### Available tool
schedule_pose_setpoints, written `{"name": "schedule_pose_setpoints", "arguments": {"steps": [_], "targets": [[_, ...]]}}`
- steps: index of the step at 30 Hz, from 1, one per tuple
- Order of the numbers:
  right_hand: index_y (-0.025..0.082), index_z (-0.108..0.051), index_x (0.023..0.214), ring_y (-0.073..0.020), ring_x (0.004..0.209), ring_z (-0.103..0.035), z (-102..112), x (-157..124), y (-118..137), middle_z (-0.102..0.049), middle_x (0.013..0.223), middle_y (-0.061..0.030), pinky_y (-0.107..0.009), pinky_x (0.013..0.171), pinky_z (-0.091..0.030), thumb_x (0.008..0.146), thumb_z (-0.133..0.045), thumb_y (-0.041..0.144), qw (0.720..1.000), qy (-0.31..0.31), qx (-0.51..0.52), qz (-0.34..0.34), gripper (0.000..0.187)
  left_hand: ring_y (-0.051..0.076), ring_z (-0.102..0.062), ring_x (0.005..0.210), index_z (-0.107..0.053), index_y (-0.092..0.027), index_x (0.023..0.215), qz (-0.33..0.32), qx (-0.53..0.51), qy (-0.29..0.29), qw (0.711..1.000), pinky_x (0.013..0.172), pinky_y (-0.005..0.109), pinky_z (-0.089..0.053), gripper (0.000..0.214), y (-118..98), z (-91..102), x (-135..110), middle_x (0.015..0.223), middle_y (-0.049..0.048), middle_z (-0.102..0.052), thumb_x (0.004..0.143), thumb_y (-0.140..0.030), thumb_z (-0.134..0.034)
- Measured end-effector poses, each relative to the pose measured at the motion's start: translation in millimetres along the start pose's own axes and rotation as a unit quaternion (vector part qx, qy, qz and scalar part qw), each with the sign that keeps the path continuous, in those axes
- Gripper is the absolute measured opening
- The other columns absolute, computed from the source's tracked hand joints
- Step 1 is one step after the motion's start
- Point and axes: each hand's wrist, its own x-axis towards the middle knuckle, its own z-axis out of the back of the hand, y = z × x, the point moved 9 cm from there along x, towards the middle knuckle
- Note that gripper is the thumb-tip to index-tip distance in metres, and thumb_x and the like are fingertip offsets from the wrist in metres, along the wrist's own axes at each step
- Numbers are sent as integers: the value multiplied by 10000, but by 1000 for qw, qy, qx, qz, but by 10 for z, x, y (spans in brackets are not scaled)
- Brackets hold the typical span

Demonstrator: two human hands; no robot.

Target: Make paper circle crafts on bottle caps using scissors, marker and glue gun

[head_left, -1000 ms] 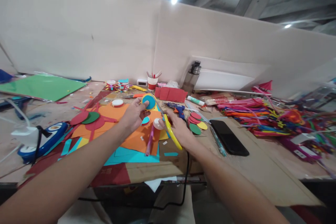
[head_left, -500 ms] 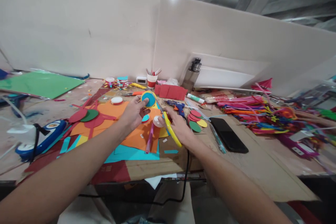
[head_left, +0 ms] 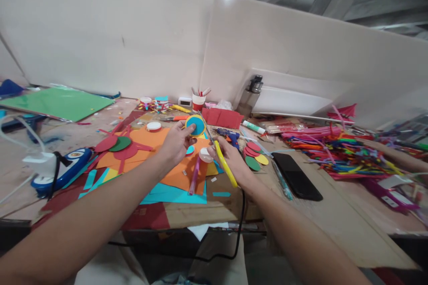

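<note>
My left hand (head_left: 175, 143) pinches a round paper piece (head_left: 195, 125), a blue disc on a yellow disc, held up above the table. My right hand (head_left: 230, 160) is closed round the yellow handles of a pair of scissors (head_left: 223, 162), whose blades reach up to the right edge of the disc. Below both hands lie orange paper sheets (head_left: 174, 173) on a blue sheet (head_left: 174, 194), with a pink pen (head_left: 194, 176) and a small white lid (head_left: 204, 155) on them.
Cut paper circles (head_left: 254, 153) and a black phone (head_left: 296, 175) lie right of my hands. A blue glue gun (head_left: 230, 135), red paper pieces (head_left: 222, 118), a cup (head_left: 198, 99) and a bottle (head_left: 249, 93) stand behind. Coloured pipe cleaners (head_left: 337, 149) fill the right side; green board (head_left: 56, 103) far left.
The view has shifted a little to the left and down. My hands keep the disc and the scissors together; the scissors have tilted slightly more upright against the disc.
</note>
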Motion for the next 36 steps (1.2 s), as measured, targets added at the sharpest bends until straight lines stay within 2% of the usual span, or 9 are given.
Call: {"name": "schedule_pose_setpoints", "arguments": {"steps": [15,25,36], "targets": [[206,-550,877,-134,647,-433,7,7,-4,-511,706,25,-259,588,-360,865,-577,543,1000,-12,-9,-5,338,81,-563,626,-557,-175,859,-5,10,2,1000,525,196,-430,404,-7,29,-13,749,-29,-635,601,-246,-859],[204,-557,950,-149,748,-482,18,-21,46,-562,839,4,-272,693,-412,891,-555,505,999,2,-32,0,307,68,-533,608,-563,-171,839,-9,21,15,1000,486,175,-374,386,-10,3,-8,724,-32,-614,609,-246,-864],[202,-576,914,-154,724,-455,31,-23,54,-546,802,-5,-270,643,-389,869,-561,554,1000,-16,-12,0,355,66,-529,591,-559,-165,814,-1,17,23,1000,480,175,-356,374,-28,-31,-34,686,-37,-599,603,-233,-860]]}}
